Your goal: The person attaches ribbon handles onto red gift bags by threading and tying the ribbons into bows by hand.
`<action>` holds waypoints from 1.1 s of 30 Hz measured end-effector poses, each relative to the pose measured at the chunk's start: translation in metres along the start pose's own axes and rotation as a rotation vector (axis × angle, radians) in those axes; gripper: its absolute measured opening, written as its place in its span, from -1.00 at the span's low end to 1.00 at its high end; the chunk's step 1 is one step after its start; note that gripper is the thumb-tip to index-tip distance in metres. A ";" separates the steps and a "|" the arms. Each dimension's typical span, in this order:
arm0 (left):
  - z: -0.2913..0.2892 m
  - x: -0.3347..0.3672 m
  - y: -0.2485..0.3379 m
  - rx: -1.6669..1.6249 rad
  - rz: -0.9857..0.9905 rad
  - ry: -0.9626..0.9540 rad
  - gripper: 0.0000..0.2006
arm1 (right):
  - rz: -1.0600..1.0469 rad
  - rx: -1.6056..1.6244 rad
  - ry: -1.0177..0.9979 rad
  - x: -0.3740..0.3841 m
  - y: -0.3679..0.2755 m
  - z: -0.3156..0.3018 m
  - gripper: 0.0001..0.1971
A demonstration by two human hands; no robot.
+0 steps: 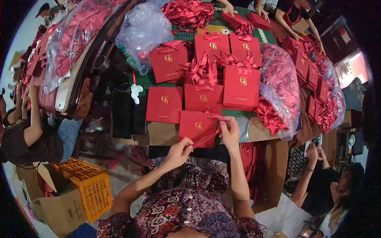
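A red paper gift bag (pixel 189 119) with a gold emblem hangs at the table's near edge, in front of my body. My left hand (pixel 178 154) is closed in a pinch on a red ribbon (pixel 207 139) at the bag's lower part. Up at the bag's right side, my right hand (pixel 230 133) pinches the ribbon too, with thumb and fingers together. Just beyond lie more red bags: a flat one (pixel 164 104) to the left, another (pixel 203 96) behind, and a stack (pixel 242 87) to the right with ribbon handles on top.
A clear plastic sack of red ribboned bags (pixel 279 75) bulges on the right. Crumpled clear plastic (pixel 143 29) lies far left, beside a heap of red ribbons (pixel 188 14). A yellow crate (pixel 95 194) stands low on the left. Other people work around the tables.
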State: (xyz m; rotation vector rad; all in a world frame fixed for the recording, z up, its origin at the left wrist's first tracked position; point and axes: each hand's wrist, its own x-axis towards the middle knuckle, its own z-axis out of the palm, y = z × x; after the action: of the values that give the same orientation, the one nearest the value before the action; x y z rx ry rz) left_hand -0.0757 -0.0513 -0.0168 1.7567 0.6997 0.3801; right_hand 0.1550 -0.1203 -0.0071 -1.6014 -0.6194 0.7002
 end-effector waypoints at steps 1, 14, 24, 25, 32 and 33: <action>-0.005 0.001 0.003 0.005 -0.008 0.021 -0.88 | 0.002 -0.001 0.000 -0.002 -0.001 -0.002 -0.91; -0.024 0.043 0.017 -0.337 -0.074 0.142 -0.78 | -0.614 -0.637 -0.290 -0.036 -0.042 0.047 -0.68; -0.040 0.049 0.023 -0.219 -0.129 0.065 -0.81 | -0.608 -0.650 -0.140 -0.033 -0.033 0.051 -0.85; -0.041 0.051 0.025 -0.168 -0.110 0.096 -0.84 | -0.642 -0.681 -0.086 -0.033 -0.034 0.051 -0.85; -0.049 0.078 0.028 0.598 0.211 0.266 -0.70 | -0.566 -0.662 0.056 -0.021 -0.029 0.064 -0.87; -0.048 0.080 0.024 0.622 0.197 0.217 -0.65 | -0.544 -0.658 0.078 -0.018 -0.027 0.066 -0.87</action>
State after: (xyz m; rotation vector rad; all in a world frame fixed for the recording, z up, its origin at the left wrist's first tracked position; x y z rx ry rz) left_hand -0.0359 0.0318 0.0125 2.4096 0.8621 0.5312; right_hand 0.0939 -0.0855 0.0148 -1.9111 -1.2535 0.0123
